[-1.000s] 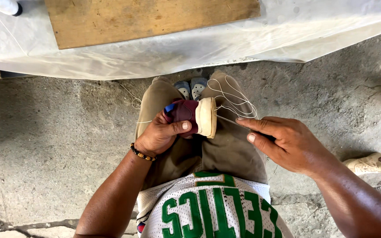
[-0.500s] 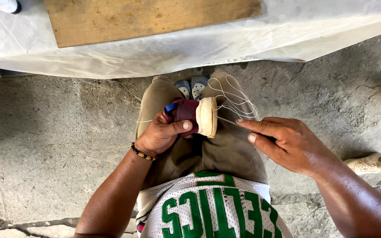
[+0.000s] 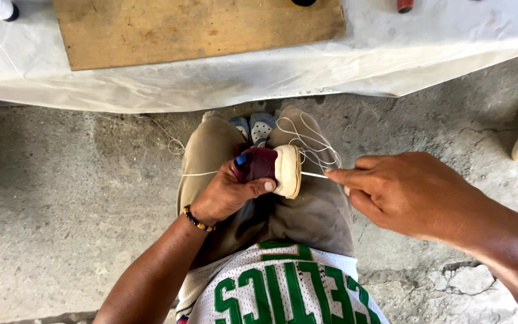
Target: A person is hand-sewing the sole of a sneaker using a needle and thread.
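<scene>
Left hand (image 3: pixel 226 195) grips small maroon shoe (image 3: pixel 268 168) on lap; right hand (image 3: pixel 412 192) fingers pinch white thread (image 3: pixel 313 174) at 3 o'clock of the sole. Sole stitching under way, loose thread remaining.

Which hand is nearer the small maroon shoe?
Left. The left hand grips the small maroon shoe on the lap; the right hand sits apart to its right, pinching the white thread coming off the sole.
</scene>
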